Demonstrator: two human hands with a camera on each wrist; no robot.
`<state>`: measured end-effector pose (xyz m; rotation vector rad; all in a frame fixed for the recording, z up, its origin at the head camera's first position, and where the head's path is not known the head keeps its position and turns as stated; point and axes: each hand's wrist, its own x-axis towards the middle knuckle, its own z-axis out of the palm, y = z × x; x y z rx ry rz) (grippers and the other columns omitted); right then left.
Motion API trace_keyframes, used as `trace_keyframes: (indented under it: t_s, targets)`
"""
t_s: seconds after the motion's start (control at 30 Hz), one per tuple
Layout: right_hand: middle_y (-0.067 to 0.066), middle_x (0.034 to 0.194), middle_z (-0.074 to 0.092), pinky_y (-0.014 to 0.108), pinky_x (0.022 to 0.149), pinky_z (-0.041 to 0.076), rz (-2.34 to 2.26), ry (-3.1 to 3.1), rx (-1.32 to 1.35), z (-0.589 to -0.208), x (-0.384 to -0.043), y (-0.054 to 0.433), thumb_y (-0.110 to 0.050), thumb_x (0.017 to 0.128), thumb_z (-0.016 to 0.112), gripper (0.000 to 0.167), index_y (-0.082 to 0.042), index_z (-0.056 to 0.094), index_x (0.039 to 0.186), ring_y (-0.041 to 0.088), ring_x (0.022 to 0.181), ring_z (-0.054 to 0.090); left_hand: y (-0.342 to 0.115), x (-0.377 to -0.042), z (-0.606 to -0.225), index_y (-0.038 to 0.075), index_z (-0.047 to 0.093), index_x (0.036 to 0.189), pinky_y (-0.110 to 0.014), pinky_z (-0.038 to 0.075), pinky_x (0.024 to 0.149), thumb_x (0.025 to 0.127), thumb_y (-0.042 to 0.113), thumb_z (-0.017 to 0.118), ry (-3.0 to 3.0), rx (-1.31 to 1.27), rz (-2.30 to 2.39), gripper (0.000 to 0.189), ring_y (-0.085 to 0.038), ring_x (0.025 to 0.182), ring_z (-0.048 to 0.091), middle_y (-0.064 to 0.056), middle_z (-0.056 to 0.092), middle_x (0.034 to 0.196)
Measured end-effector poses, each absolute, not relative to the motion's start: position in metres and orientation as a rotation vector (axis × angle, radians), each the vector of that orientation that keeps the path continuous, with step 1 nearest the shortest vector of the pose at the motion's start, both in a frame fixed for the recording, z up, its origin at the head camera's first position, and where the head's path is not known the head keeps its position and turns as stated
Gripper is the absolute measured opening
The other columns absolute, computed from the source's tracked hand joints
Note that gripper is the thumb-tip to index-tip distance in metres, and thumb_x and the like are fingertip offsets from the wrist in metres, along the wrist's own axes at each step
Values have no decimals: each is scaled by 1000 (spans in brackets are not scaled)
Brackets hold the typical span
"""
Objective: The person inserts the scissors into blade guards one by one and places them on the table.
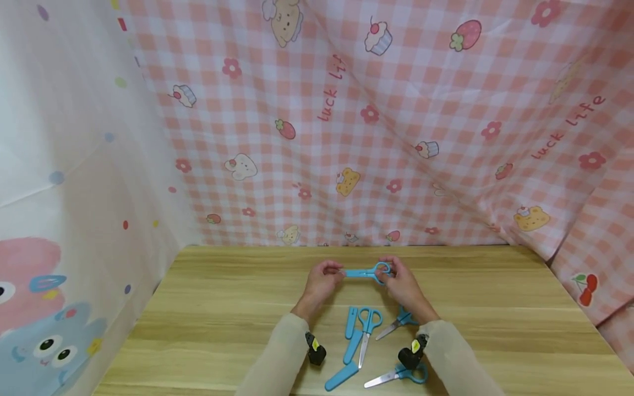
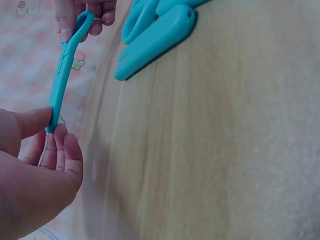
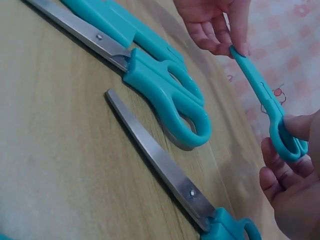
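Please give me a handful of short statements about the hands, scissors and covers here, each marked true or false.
1. The right hand holds one pair of scissors by the handles. True.
2. The left hand is empty. False: it pinches the end of that pair's cover.
3. Three loose covers lie on the table. True.
4. Every pair of scissors is covered. False: three bare pairs lie on the table.
5. The loose covers are red. False: they are blue.
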<state>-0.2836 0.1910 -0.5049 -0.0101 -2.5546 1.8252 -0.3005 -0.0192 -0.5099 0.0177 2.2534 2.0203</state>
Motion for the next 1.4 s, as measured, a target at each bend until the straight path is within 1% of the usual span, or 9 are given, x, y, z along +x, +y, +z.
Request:
trace_keyframes:
  t_s: [0.07,0.17,0.27,0.37,0.6,0.7,0.93,1.1,1.4]
  targets:
    - [10,96,65,22,60,42,1807,-2576,-22,-507,-285,191,-7,98,59,37,0,49,133,15,77,52,-19,-301,-512,-4,64,109,-25,51,74,88,1,69,2252,-26,2033,22,-16,83,59,-9,64,95]
    - [7,89,62,22,57,38,1813,-2580,-26,-510,-287,191,-7,97,60,38,0,49,132,15,72,48,-18,-301,-514,-4,63,109,-25,51,74,86,0,71,2250,-101,2043,24,-15,82,58,-10,65,95]
    - [3,82,56,22,58,37,1799,-2590,-21,-513,-290,191,-6,96,61,37,0,50,131,14,70,44,-18,-302,-517,-3,64,107,-24,51,73,85,-1,72,2264,-147,2040,24,-14,81,58,-9,65,94]
    - [2,79,53,22,61,37,1786,-2590,-27,-517,-292,190,-5,95,63,35,1,51,128,13,71,45,-18,-303,-518,-2,64,105,-23,51,71,84,-2,73,2285,-174,2023,23,-15,80,58,-8,65,92]
    - [7,87,63,26,72,42,1779,-2598,-22,-521,-294,188,-4,94,63,33,3,52,124,13,78,52,-16,-305,-522,-1,64,102,-24,51,70,83,-3,73,2353,-177,1983,21,-15,78,58,-8,65,90]
    - [9,92,65,28,75,42,1769,-2627,-43,-520,-295,189,-5,95,63,31,2,52,123,14,81,53,-15,-304,-523,-2,63,101,-25,51,70,83,-3,73,2396,-161,1948,21,-15,77,58,-8,64,89]
    - [10,95,62,31,77,42,1712,-2694,-65,-518,-293,192,-8,94,64,29,0,54,120,20,86,54,-14,-302,-523,0,64,99,-26,50,70,83,0,74,2473,-124,1858,19,-15,76,57,-5,62,85]
    - [10,95,62,30,76,42,1719,-2695,-59,-520,-294,192,-7,94,64,27,1,54,118,19,85,53,-14,-301,-524,1,63,97,-26,50,69,82,0,74,2488,-108,1853,18,-14,75,57,-5,62,84]
    - [10,91,60,28,73,42,1721,-2684,-84,-519,-295,190,-5,93,65,25,2,54,115,17,81,52,-15,-303,-525,1,63,100,-29,52,72,83,2,75,2524,-102,1821,21,-16,78,59,-6,63,88]
